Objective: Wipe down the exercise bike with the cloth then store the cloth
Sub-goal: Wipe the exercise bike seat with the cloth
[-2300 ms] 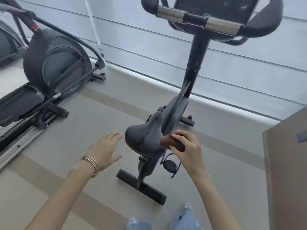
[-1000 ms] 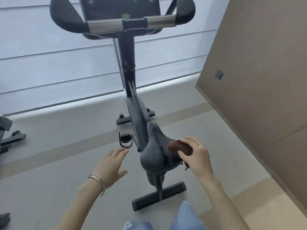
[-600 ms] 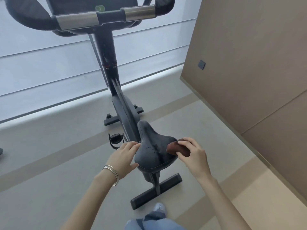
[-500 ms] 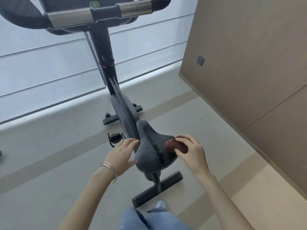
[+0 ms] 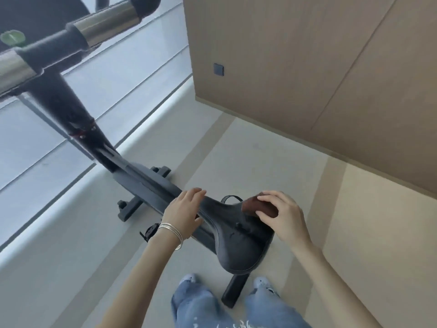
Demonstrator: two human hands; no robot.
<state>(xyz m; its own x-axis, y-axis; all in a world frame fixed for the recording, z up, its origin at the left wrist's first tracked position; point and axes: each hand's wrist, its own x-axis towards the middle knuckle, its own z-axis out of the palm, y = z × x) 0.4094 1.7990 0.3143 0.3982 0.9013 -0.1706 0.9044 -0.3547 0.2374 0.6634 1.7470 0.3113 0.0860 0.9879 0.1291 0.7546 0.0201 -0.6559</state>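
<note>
The floor (image 5: 59, 268) is smooth pale grey, and a warmer beige strip (image 5: 378, 233) runs along its 3 o'clock side. From 12 to 3 o'clock stands a wood-panelled wall (image 5: 307, 67) with a small dark square plate (image 5: 218, 69) set into it. From 9 to 11 o'clock a pale surface with horizontal lines (image 5: 35, 138) meets the floor at a bright ledge; whether it is a blind or a wall I cannot tell.

The exercise bike (image 5: 146, 183) lies slantwise across the view. Its handlebar (image 5: 78, 36), black with shiny metal sleeves, is at 10 o'clock. Its front foot (image 5: 132, 207) stands on the grey floor, and its rear foot (image 5: 234, 292) is at 6 o'clock between the person's two shoes. The black saddle (image 5: 236, 242) sits just below the middle of the view, its nose pointing to 10 o'clock. A pedal strap (image 5: 230, 198) shows just beyond it.

The left hand (image 5: 186, 214) lies over the saddle's nose with its fingers nearly straight, holding nothing. Thin silver bangles (image 5: 172, 233) ring its wrist. The right hand (image 5: 283, 216) pinches the cloth (image 5: 256, 205), a small brown wad, between fingers and thumb. The cloth is against the saddle's 2 o'clock edge, touching it. Blue jeans (image 5: 201, 306) fill the 6 o'clock edge.
</note>
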